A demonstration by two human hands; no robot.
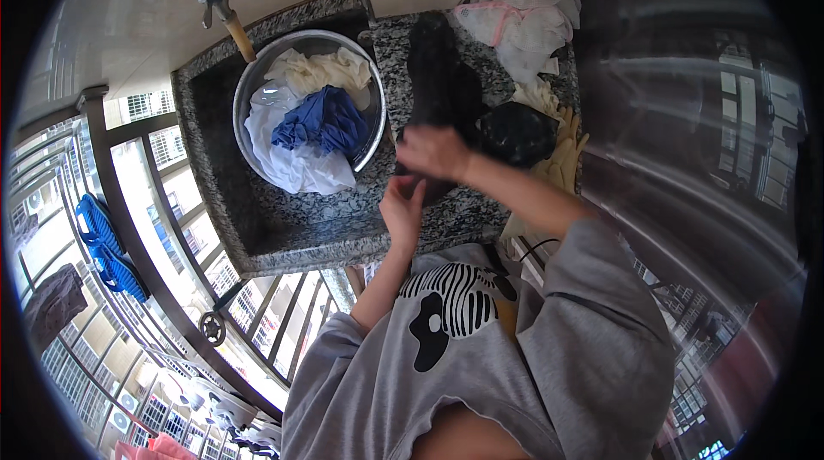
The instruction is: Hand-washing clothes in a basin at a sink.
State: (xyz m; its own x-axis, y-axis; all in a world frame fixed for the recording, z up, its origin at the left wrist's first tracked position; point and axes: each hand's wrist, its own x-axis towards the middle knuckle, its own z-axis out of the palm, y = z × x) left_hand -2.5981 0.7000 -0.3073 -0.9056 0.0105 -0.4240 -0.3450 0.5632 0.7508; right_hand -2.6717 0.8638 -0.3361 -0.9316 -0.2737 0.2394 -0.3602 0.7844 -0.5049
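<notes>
A long black cloth [432,65], its kind of garment not clear, lies bunched on the speckled granite counter [390,52] to the right of the sink. At its near end, my left hand [403,211] pinches the cloth with thumb and fingers. Just beyond it, my right hand [433,154] is curled over the same cloth, slightly blurred, its fingertips partly hidden. In the sink to the left stands a round metal basin [240,108] holding a blue cloth [324,121], a white cloth [283,160] and a cream cloth [326,74].
A shiny black object [517,134] sits right of the cloth, beside pale yellow rubber gloves [562,155]. Behind these is a white mesh bundle [524,18] with pink trim. A tap [219,3] reaches over the granite sink [203,134]. Blue slippers [110,245] hang by the window railing.
</notes>
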